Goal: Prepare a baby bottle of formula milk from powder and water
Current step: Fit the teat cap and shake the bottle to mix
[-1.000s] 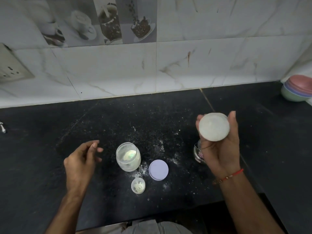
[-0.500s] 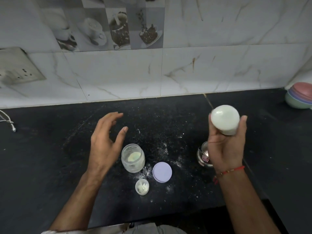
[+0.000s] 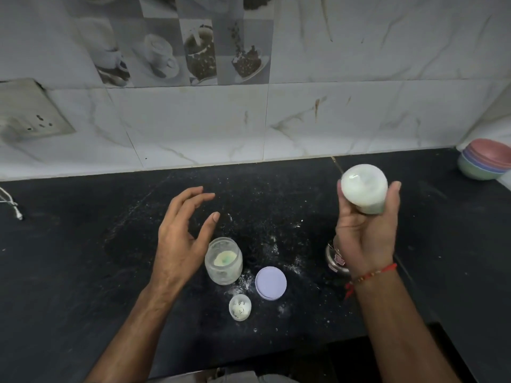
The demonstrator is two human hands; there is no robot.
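My right hand (image 3: 365, 233) grips a baby bottle (image 3: 364, 192) full of white milk, held up with its round base toward me; the teat end is hidden in my palm. My left hand (image 3: 182, 233) hovers empty, fingers spread, above and just left of an open glass jar (image 3: 223, 261) with a little powder in it. The jar's lilac lid (image 3: 271, 283) lies flat to the jar's right. A small clear bottle cap (image 3: 240, 307) stands in front of them.
A black stone counter (image 3: 83, 258) is dusted with spilled white powder around the jar. A small steel cup (image 3: 336, 258) stands partly behind my right wrist. Stacked pastel bowls (image 3: 486, 163) sit at the far right. A wall socket (image 3: 30, 117) is at the left.
My left hand has risen from the counter and moved right, opening above the jar. My right hand has lifted the bottle higher and tilted it.
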